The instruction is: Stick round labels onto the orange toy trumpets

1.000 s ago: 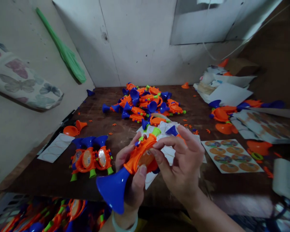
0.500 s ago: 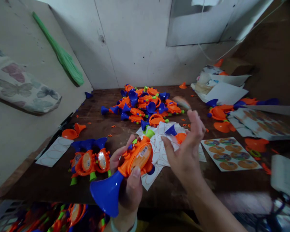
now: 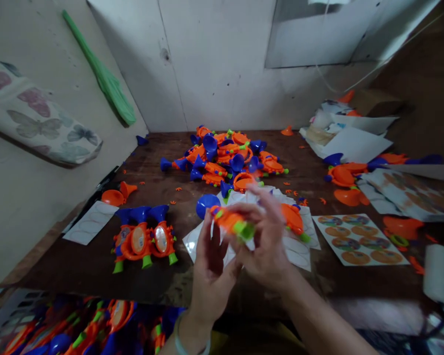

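Observation:
An orange toy trumpet (image 3: 227,220) with a blue bell and a green mouthpiece is held between both hands above a spread of white sticker sheets (image 3: 299,256). My left hand (image 3: 212,276) has its fingers against the toy's left side, near the bell. From the right, my right hand (image 3: 264,241) grips the toy near the green end, its raised fingers blurred. Another orange toy (image 3: 294,219) lies on the sheets just beyond my right hand. Three toys with oval labels (image 3: 138,240) stand side by side at the left.
Behind the sheets is a heap of toys (image 3: 225,155). A sheet of printed oval stickers (image 3: 360,239) lies at the right, beside orange parts (image 3: 403,228) and stacked sheets (image 3: 410,192). More toys (image 3: 107,325) fill a crate below the table's front left edge.
The held toy has turned, its bell now pointing away and its green end toward the camera. My right hand has moved left onto it. The view has shifted slightly.

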The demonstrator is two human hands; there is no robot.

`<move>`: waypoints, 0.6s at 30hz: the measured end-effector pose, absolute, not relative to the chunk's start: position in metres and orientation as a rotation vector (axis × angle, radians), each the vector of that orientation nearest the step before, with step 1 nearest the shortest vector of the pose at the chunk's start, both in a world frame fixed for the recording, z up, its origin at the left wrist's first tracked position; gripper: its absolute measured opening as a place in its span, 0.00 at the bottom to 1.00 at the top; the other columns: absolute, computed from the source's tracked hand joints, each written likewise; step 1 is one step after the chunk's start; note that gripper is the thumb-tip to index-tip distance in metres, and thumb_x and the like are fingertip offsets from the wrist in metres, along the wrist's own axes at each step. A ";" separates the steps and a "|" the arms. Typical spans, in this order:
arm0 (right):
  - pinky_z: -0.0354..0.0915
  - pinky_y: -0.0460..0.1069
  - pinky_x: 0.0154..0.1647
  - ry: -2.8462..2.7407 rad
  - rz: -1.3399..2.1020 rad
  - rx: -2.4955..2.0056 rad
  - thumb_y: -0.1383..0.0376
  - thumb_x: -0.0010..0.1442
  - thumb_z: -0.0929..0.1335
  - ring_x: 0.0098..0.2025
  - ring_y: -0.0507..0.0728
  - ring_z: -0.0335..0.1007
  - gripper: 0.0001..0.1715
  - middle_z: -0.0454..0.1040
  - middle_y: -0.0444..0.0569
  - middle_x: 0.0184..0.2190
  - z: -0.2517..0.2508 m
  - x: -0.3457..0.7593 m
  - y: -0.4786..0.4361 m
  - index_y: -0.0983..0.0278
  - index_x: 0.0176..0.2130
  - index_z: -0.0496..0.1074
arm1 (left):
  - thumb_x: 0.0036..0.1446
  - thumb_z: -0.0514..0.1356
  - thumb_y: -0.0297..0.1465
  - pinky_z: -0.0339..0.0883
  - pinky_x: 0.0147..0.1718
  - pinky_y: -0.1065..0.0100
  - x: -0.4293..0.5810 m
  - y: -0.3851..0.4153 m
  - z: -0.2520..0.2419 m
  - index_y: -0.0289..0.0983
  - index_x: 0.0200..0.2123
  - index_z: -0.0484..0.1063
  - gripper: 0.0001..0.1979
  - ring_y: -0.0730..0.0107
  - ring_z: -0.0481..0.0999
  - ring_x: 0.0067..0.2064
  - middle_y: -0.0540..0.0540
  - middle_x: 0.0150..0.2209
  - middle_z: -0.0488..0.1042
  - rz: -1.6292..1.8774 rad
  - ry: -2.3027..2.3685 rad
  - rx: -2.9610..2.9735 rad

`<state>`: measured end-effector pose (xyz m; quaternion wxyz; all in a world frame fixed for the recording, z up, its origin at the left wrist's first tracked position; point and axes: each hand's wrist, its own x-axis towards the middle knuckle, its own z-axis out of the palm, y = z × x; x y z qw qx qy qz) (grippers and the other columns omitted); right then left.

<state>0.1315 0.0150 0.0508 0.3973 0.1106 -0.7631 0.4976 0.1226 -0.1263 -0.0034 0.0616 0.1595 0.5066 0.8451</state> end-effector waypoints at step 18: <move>0.73 0.44 0.27 -1.845 1.893 -0.102 0.58 0.63 0.80 0.27 0.50 0.73 0.10 0.79 0.41 0.29 0.072 0.128 0.001 0.59 0.38 0.80 | 0.61 0.76 0.32 0.81 0.62 0.49 0.101 -0.151 0.020 0.50 0.66 0.79 0.31 0.39 0.78 0.70 0.38 0.74 0.73 2.577 1.306 0.540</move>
